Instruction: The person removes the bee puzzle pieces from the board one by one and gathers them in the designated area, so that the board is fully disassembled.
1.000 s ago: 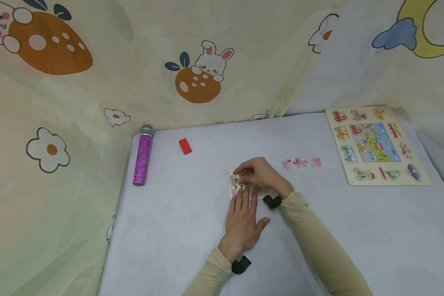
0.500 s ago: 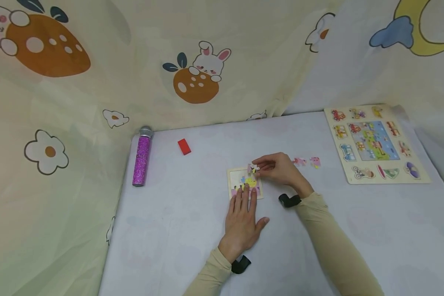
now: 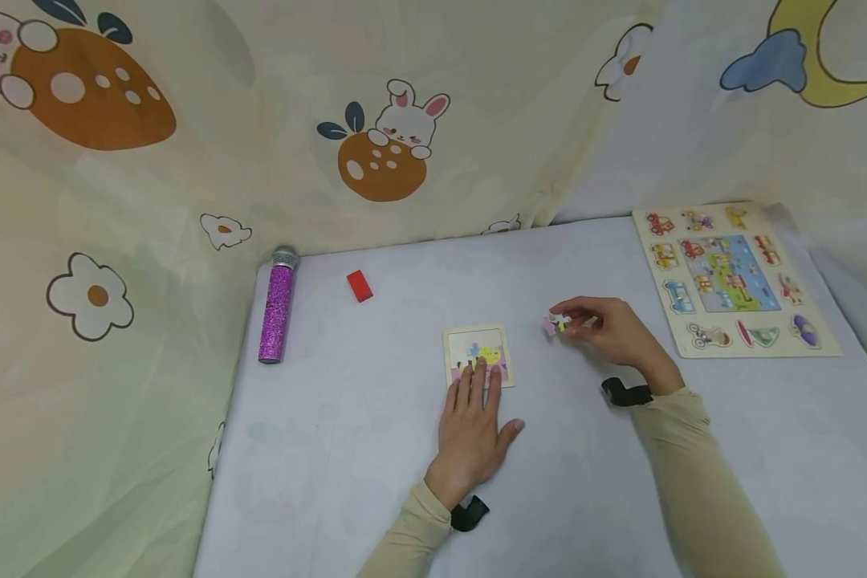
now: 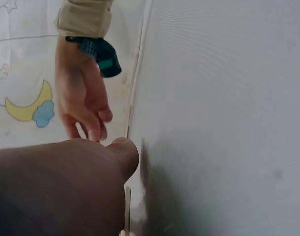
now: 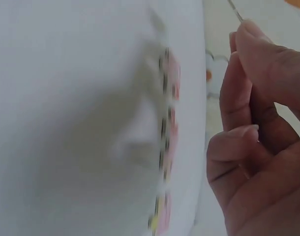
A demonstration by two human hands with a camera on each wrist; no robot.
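Observation:
My left hand (image 3: pixel 473 441) lies with straight fingers over the lower edge of a small square puzzle tray (image 3: pixel 474 330). Inside the tray, yellow and pink joined pieces (image 3: pixel 490 355) fill the lower part, partly covered by the fingertips. To the right, my right hand (image 3: pixel 610 331) pinches a small jigsaw piece (image 3: pixel 563 321) between thumb and fingers. The right wrist view shows that piece edge-on as a thin strip (image 5: pixel 236 11) at the fingertips. Beside the hand there, three loose pink pieces (image 5: pixel 169 137) lie in a row on the table; in the head view the hand mostly hides them.
A large picture puzzle board (image 3: pixel 759 337) lies at the back right. Toward the back left are a red block (image 3: pixel 360 286) and a glittery purple microphone (image 3: pixel 278 313). A printed curtain (image 3: pixel 506 144) hangs behind the white table (image 3: pixel 332 449).
My right hand has lifted the jigsaw piece from the tray and carried it right, over to the row of loose pieces. My left hand has stayed on the tray.

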